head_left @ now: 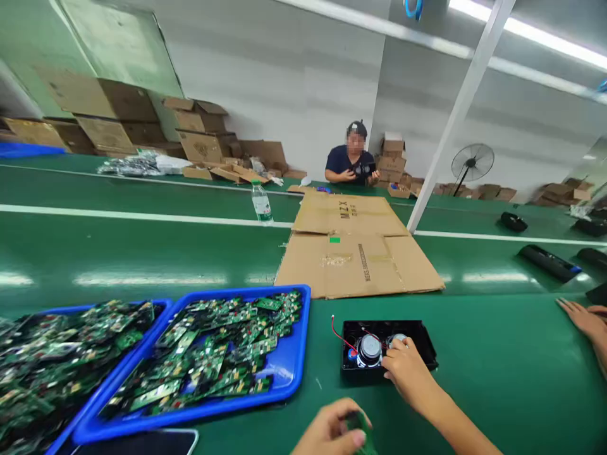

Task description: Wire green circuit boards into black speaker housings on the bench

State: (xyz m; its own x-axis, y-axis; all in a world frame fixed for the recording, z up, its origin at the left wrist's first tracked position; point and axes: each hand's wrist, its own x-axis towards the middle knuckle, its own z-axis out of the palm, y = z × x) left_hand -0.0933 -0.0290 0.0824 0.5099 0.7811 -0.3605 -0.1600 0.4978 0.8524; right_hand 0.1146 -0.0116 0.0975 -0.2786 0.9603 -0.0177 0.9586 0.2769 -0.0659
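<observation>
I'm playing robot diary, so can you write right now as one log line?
left hand: holds blurred green item | right hand: at black case with speakers | left of case: blue tray of circuit boards

A black speaker housing (384, 333) lies open near a green board (367, 442).

A bright light tube (554, 43) glows at two o'clock; glare streaks the table (118, 279) toward nine; the left hand (329, 430) at six looks blurred.
</observation>
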